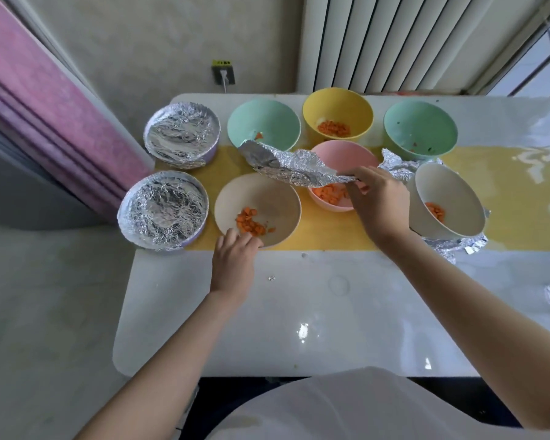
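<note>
My right hand (375, 198) pinches one end of a crumpled sheet of aluminium foil (286, 165) and holds it in the air above the pink bowl (346, 154) and the far rim of the beige bowl (235, 204). Both bowls hold diced carrot. My left hand (234, 262) rests at the near rim of the beige bowl with its fingers touching the rim. Two bowls covered with foil, one (182, 134) behind the other (163, 209), stand at the table's left end.
At the back stand a green bowl (264, 122), a yellow bowl (337, 112) with carrot and a second green bowl (421, 128). A white bowl (445, 198) with carrot lies tilted on loose foil (458, 246) at the right. The white table (299, 312) has a yellow strip.
</note>
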`<state>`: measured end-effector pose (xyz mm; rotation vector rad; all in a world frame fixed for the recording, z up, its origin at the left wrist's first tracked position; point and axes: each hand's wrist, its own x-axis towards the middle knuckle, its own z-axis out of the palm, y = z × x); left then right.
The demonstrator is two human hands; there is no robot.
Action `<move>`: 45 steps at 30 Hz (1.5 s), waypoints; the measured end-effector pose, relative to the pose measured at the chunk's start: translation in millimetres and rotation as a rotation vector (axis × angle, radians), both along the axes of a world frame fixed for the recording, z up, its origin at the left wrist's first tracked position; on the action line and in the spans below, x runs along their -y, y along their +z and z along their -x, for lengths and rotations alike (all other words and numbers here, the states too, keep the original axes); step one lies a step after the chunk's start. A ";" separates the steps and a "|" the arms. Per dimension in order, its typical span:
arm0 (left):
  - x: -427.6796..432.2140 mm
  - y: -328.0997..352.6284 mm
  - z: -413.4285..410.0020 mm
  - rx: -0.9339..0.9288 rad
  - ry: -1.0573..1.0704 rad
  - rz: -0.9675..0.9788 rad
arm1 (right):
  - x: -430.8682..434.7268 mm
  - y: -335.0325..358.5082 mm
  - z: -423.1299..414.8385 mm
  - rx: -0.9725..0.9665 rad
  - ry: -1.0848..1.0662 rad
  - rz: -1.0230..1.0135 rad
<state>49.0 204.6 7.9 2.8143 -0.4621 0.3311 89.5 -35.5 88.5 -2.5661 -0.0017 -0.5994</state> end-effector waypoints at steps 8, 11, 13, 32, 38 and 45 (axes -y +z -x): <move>12.0 -8.3 57.4 0.007 -0.090 0.008 | 4.0 -6.0 6.0 0.007 0.066 0.009; 17.7 -9.9 80.0 0.023 -0.152 0.003 | 4.0 -7.8 8.2 0.006 0.103 -0.002; 20.0 -12.8 92.6 0.022 -0.186 -0.004 | 4.4 -10.0 9.8 0.006 0.126 0.001; 5.0 70.4 38.7 -0.594 0.648 1.291 | 5.1 -36.0 72.7 -0.015 0.455 0.146; -6.7 63.4 50.2 -0.690 0.559 1.144 | -1.8 -50.8 108.4 -0.056 0.635 0.189; -18.4 36.3 68.6 -0.618 0.515 0.826 | -12.7 -55.6 142.5 -0.206 0.748 0.230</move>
